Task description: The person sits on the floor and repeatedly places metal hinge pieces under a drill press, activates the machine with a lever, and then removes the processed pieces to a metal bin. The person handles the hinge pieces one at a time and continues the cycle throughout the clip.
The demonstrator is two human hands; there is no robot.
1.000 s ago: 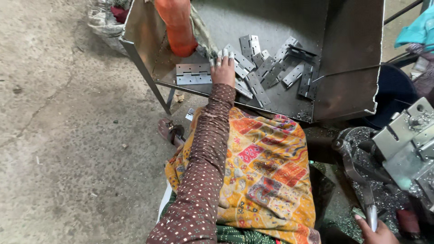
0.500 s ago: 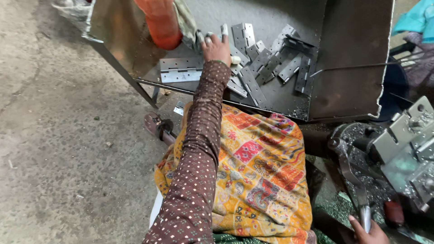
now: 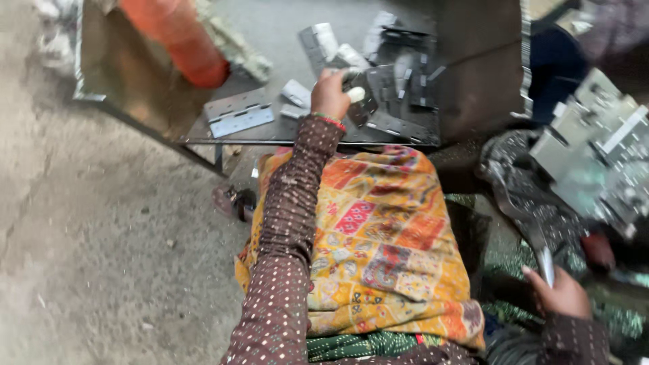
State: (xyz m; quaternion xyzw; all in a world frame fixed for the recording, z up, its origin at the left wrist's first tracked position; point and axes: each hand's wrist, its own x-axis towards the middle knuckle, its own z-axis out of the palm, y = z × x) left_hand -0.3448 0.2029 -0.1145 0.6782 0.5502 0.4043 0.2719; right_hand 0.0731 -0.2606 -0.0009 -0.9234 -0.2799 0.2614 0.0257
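Already the left hand (image 3: 331,94) has its grip closed on a metal hinge (image 3: 358,86) near the tray's (image 3: 270,135) front edge; sharp plates could cut. Right hand (image 3: 564,294) clasps a lever handle (image 3: 546,265).

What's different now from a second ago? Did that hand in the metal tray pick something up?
Yes. The left hand, which lay open on the metal hinge plates in the tray, has drawn back toward the near edge and closed on one plate. The right hand stayed low at the right on a metal lever. The orange cylinder and the patterned cloth on the lap stayed put.
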